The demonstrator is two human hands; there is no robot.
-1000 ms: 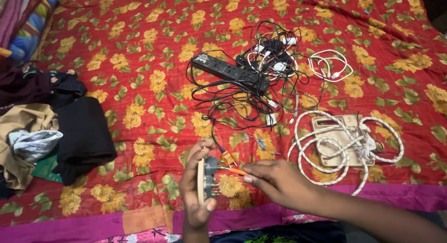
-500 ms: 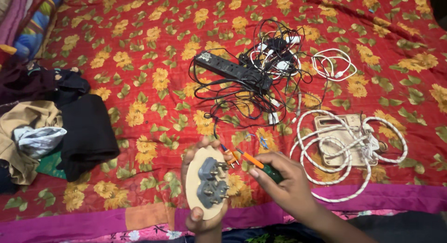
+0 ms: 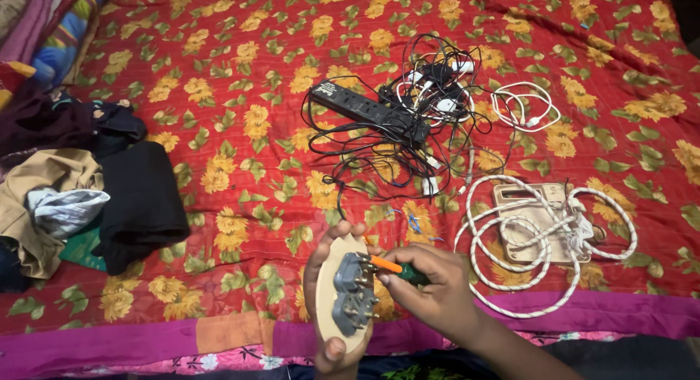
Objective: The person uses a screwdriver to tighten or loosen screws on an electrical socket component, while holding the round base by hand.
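Note:
My left hand (image 3: 326, 307) holds a beige oval board (image 3: 334, 285) upright, its back towards me, with two grey socket housings (image 3: 354, 291) mounted on it. My right hand (image 3: 437, 289) grips a small screwdriver (image 3: 397, 269) with an orange shaft and green handle. Its tip touches the upper grey housing. Both hands are low in the view, over the pink border of a red bedspread (image 3: 240, 81) with yellow flowers.
A black power strip (image 3: 368, 112) lies in a tangle of black and white cables (image 3: 430, 96) farther up the bed. A beige switch box (image 3: 536, 220) wrapped in thick white cord (image 3: 554, 278) lies to the right. Folded clothes (image 3: 87, 198) are piled at left.
My left hand has turned the oval board so its back with the grey housings faces me. My right hand has brought the screwdriver tip onto the upper housing.

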